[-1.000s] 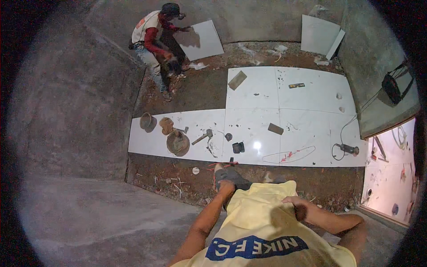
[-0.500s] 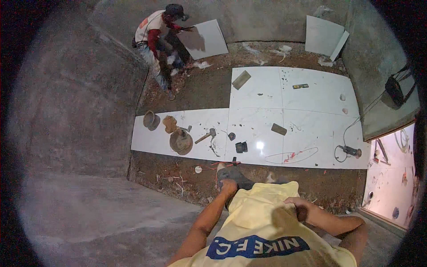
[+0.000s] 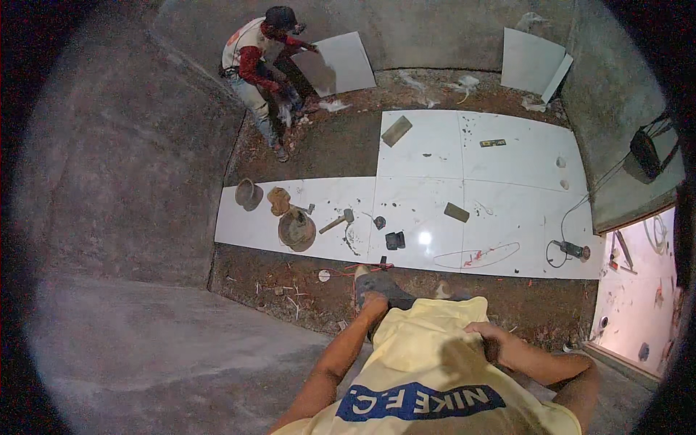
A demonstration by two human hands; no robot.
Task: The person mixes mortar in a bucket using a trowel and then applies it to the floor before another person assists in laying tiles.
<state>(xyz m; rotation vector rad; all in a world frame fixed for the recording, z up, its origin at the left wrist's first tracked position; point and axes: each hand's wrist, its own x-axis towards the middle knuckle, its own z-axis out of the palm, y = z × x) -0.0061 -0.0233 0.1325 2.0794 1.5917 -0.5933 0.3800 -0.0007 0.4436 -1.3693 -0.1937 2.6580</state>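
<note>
My left hand [image 3: 375, 302] rests on my dark-trousered leg [image 3: 391, 289], fingers laid over it and nothing seen in them. At the side of my yellow shirt [image 3: 428, 341], my right hand [image 3: 489, 338] is closed on the cloth, its thumb showing and the other fingers mostly hidden. Beyond my knees lie white floor tiles [image 3: 420, 199]. On them are a mallet [image 3: 337, 220], a round bucket [image 3: 297, 230], a smaller bucket [image 3: 248, 194], a brown cloth-like lump [image 3: 278, 201] and black pieces [image 3: 394, 241].
A co-worker [image 3: 254, 65] bends at the far left beside a leaning white tile [image 3: 341, 65]. More tiles [image 3: 533, 61] lean at the far right. A corded power tool [image 3: 574, 250], a spirit level [image 3: 492, 143] and flat blocks [image 3: 456, 212] lie on the tiling. Bare soil [image 3: 290, 279] borders it.
The co-worker's arms have shifted slightly beside the leaning tile. The far scene sits a little further right in view. Both my hands stay where they were.
</note>
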